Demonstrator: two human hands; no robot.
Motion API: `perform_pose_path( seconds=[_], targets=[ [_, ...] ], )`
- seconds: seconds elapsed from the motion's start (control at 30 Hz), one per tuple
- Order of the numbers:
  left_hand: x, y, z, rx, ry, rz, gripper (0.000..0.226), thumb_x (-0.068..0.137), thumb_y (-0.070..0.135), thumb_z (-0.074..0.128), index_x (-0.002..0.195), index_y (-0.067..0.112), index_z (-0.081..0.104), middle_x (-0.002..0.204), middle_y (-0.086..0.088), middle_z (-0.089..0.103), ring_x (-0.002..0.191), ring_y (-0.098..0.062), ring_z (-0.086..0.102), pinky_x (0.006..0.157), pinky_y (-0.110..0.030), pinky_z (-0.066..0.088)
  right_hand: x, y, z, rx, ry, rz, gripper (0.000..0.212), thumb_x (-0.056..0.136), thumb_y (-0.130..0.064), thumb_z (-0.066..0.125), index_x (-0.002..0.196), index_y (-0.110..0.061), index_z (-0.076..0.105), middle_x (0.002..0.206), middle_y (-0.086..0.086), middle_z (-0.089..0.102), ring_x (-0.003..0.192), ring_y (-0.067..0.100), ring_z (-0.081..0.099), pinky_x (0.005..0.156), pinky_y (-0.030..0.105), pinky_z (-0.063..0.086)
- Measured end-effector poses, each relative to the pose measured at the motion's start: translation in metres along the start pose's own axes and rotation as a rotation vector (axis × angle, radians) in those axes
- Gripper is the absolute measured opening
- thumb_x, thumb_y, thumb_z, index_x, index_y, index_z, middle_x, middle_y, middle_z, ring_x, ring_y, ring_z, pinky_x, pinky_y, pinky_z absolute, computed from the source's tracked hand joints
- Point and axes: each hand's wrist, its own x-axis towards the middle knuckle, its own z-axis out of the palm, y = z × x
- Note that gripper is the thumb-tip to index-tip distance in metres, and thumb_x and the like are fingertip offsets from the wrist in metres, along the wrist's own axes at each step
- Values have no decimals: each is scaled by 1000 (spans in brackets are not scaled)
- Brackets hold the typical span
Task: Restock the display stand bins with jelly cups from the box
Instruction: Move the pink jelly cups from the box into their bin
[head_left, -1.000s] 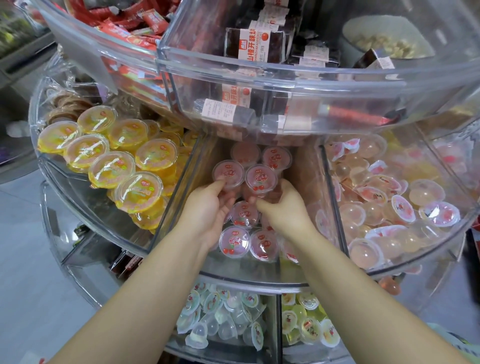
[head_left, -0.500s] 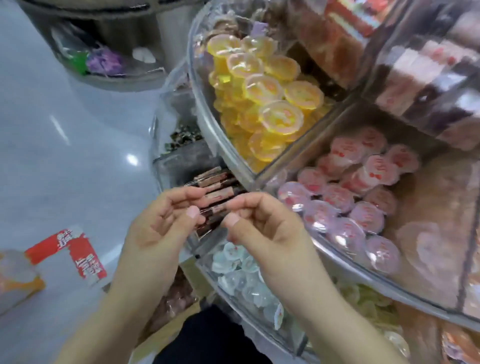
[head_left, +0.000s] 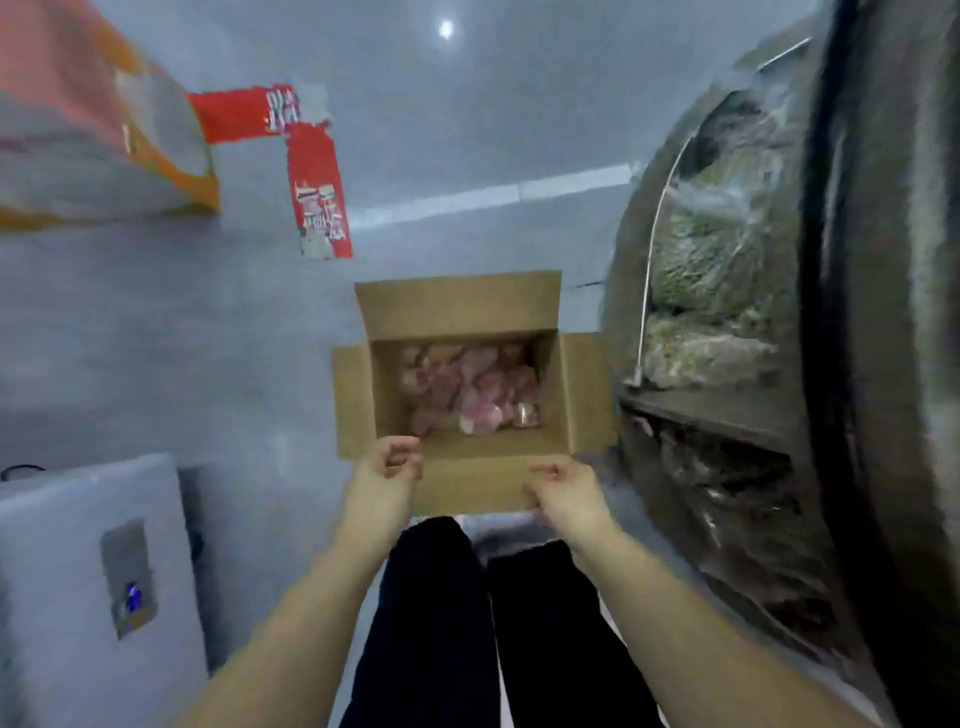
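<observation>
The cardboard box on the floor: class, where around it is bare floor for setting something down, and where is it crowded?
Bare floor lies left of the cardboard box, up to the red strip. More lies beyond its far flap. The display stand crowds its right side. The left hand, right hand and legs fill the near side.

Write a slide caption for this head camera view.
Both hands, left and right, hover empty over an open cardboard box of pink jelly cups.

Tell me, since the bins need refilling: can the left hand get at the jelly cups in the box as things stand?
Probably yes. The box has its flaps folded open, the pink jelly cups lie uncovered inside, and the left hand hovers at the near edge with nothing between.
</observation>
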Motion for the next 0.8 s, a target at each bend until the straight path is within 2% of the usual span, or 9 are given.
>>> perform_pose_path(
  seconds=[0.13,0.23,0.3,0.37,0.43,0.53,0.6,0.7,0.8],
  targets=[
    [96,-42,42,237,-143,-6,22,90,11,52,111,12,59,104,-12,65,100,-34,60,80,-33,46,108,6,35,-193,13,-110,17,88,4,52,101,-1,62,64,-1,50,50,1,48,54,13,36],
    [168,-69,79,447,-263,-3,32,91,21,53,120,7,55,120,-14,62,111,-31,57,90,-31,43,188,16,55,-513,-22,-250,26,87,-7,55,112,-8,60,96,8,63,90,20,60,81,24,44],
    [201,-85,101,574,-293,-6,39,93,27,50,124,4,54,128,-16,57,117,-31,53,93,-30,41,229,19,64,-769,-56,-275,42,86,-13,58,126,-13,50,122,16,55,112,30,53,95,31,43],
    [226,-104,121,617,-317,-28,46,93,31,51,130,4,48,134,-16,51,123,-31,48,96,-29,38,261,19,70,-953,-79,-252,52,84,-16,62,132,-15,44,134,19,44,122,35,46,101,35,40],
    [246,-116,135,619,-338,-48,55,89,36,58,132,5,45,135,-15,51,124,-30,48,96,-29,38,283,23,76,-1102,-137,-252,52,84,-16,62,132,-14,42,138,18,43,124,35,45,99,34,39],
    [266,-120,144,641,-358,-45,64,76,52,67,126,14,55,128,-9,58,118,-26,54,91,-28,43,300,32,79,-1292,-203,-287,63,86,-24,62,141,-19,31,146,16,31,130,37,35,102,36,34],
    [270,-120,144,591,-291,-94,62,70,53,73,118,16,62,119,-6,63,110,-24,59,82,-27,44,306,36,77,-1346,-119,-358,65,89,-28,57,144,-20,24,150,16,22,135,36,26,106,41,30],
    [267,-123,142,448,-251,-148,53,66,38,81,110,13,64,111,-4,67,103,-21,63,84,-26,49,310,40,70,-1333,-1,-494,55,90,-28,55,139,-14,33,144,16,30,132,33,32,100,41,37],
    [252,-113,127,237,-244,-139,38,70,22,79,101,11,60,107,-11,66,102,-25,63,91,-34,50,294,39,61,-975,58,-329,51,79,-23,69,125,-14,47,128,15,53,115,32,53,92,37,46]
  ],
)
